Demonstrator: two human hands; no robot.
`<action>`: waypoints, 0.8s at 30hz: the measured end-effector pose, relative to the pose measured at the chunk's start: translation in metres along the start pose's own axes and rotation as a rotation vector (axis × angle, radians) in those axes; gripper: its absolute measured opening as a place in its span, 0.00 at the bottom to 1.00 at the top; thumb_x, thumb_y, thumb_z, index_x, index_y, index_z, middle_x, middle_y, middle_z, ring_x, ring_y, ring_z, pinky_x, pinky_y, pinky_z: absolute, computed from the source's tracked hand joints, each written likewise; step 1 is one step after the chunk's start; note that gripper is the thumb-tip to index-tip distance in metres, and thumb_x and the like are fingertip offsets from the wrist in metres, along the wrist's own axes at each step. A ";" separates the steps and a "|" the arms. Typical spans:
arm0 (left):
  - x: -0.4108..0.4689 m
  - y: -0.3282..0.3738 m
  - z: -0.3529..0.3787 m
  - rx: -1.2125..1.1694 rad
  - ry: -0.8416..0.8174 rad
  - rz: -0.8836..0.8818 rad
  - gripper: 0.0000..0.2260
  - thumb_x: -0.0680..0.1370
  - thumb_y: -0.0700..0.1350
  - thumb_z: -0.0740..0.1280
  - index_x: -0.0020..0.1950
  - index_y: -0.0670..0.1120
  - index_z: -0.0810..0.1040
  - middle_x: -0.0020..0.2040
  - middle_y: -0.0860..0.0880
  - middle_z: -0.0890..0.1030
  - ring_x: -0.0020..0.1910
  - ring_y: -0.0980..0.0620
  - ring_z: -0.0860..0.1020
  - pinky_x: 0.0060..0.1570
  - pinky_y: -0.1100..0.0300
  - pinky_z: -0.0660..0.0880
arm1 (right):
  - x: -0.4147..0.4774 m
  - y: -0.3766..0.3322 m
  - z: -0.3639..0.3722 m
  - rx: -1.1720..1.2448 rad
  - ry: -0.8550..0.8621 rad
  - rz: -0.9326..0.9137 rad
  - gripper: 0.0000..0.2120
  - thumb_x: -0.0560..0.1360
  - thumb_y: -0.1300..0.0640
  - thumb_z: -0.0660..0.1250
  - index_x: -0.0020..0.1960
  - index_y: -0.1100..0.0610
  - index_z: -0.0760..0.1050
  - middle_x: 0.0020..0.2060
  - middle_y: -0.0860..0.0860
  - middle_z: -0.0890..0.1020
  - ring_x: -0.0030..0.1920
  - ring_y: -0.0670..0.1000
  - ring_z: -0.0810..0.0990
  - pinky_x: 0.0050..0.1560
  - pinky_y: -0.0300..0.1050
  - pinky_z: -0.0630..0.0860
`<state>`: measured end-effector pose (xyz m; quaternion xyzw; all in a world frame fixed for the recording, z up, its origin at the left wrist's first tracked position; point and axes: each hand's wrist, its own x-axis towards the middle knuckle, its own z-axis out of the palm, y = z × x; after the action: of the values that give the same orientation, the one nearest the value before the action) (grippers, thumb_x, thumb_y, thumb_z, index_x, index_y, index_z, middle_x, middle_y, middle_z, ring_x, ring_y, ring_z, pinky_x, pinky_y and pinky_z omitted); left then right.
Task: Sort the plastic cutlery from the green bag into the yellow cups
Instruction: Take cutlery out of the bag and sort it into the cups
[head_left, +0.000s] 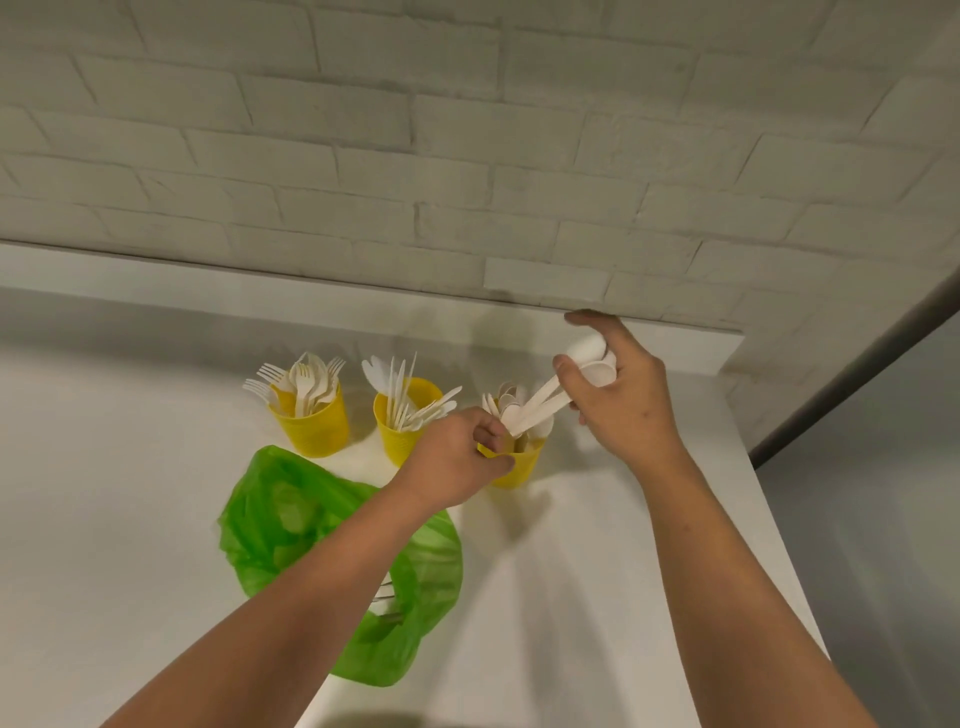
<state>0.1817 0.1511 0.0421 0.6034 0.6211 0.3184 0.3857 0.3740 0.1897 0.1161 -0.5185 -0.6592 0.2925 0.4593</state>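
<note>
Bag: crumpled translucent green plastic bag (291, 519), nearest to me on the white countertop (130, 493); my left forearm crosses over its right half.
Bag contents: pale shapes show through the film; thin pieces at the opening beside my forearm are too dim to name.
Left hand (454, 460): mine, fingers curled over the near rim of the right-hand yellow plastic cup (522, 467), pinching it; the fingertips are hidden inside the rim.
Right-hand cup: stands just beyond the bag's far right edge; its near-left wall is covered by my left hand.
Right hand (628, 410): mine, raised above and to the right of that cup, clasped round a bundle of white plastic spoons (540, 408) at their bowl ends, forefinger stretched out toward the wall.
Bundle: handles slant down and left from my grip, their tips at the cup's mouth among spoons standing there; the count is unclear.
Middle yellow cup (395, 441): just left of my left hand, filled with white plastic knives (397, 389), blades up and fanned.
Left yellow cup (314, 428): beside the middle one, apart from it, holding white plastic forks (301, 382), tines up.
Backdrop: white-painted brick wall (467, 156) behind the countertop.
</note>
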 end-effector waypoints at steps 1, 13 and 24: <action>0.000 0.000 0.001 0.032 0.027 0.026 0.12 0.72 0.43 0.78 0.53 0.49 0.81 0.49 0.52 0.84 0.35 0.57 0.80 0.43 0.58 0.78 | -0.001 0.004 0.004 -0.016 0.002 0.004 0.13 0.76 0.53 0.73 0.57 0.39 0.78 0.37 0.52 0.83 0.35 0.56 0.83 0.39 0.54 0.83; -0.006 -0.013 0.009 0.260 0.023 0.138 0.22 0.73 0.50 0.75 0.67 0.50 0.80 0.59 0.52 0.84 0.48 0.53 0.83 0.51 0.56 0.80 | -0.013 0.056 0.045 -0.307 -0.087 -0.107 0.17 0.78 0.53 0.68 0.66 0.46 0.74 0.55 0.50 0.82 0.49 0.52 0.79 0.49 0.47 0.76; -0.004 -0.017 0.013 0.286 0.066 0.206 0.16 0.72 0.51 0.71 0.59 0.52 0.84 0.50 0.52 0.86 0.43 0.52 0.81 0.44 0.56 0.77 | -0.021 0.058 0.087 -0.803 -0.001 -0.143 0.21 0.82 0.42 0.59 0.71 0.49 0.72 0.69 0.55 0.69 0.67 0.59 0.68 0.60 0.57 0.70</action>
<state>0.1840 0.1452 0.0216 0.7016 0.6073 0.2844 0.2409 0.3198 0.1942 0.0241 -0.6093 -0.7556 -0.0205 0.2394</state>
